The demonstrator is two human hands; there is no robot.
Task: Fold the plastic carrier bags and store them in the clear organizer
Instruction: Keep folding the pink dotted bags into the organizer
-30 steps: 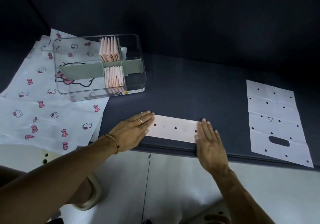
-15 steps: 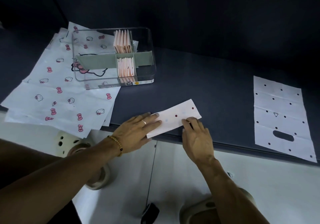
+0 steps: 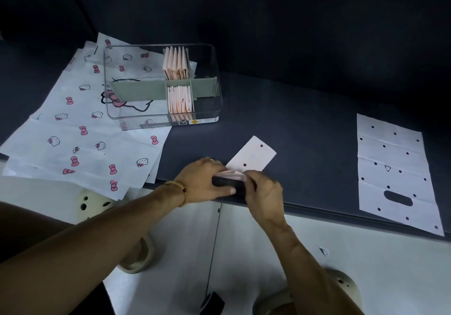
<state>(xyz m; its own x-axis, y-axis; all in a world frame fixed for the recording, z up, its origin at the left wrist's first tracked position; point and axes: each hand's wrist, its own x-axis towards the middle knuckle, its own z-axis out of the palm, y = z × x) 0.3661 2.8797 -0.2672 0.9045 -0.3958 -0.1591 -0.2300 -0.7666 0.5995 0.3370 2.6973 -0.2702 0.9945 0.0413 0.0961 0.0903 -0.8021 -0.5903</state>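
The folding step is in hand: both hands work the near end of the dotted strip [image 3: 252, 156] at the counter's [image 3: 305, 144] front edge. The left hand [image 3: 203, 180] and right hand [image 3: 262, 191] curl their fingers round that end, pinching it into a fold, while the rest of the strip juts away beyond the fingertips. Half a second ago both hands lay flat on the strip. Next, the fold likely needs pressing down and repeating, before the packet goes to the clear organizer [image 3: 214, 66], well beyond the fingers.
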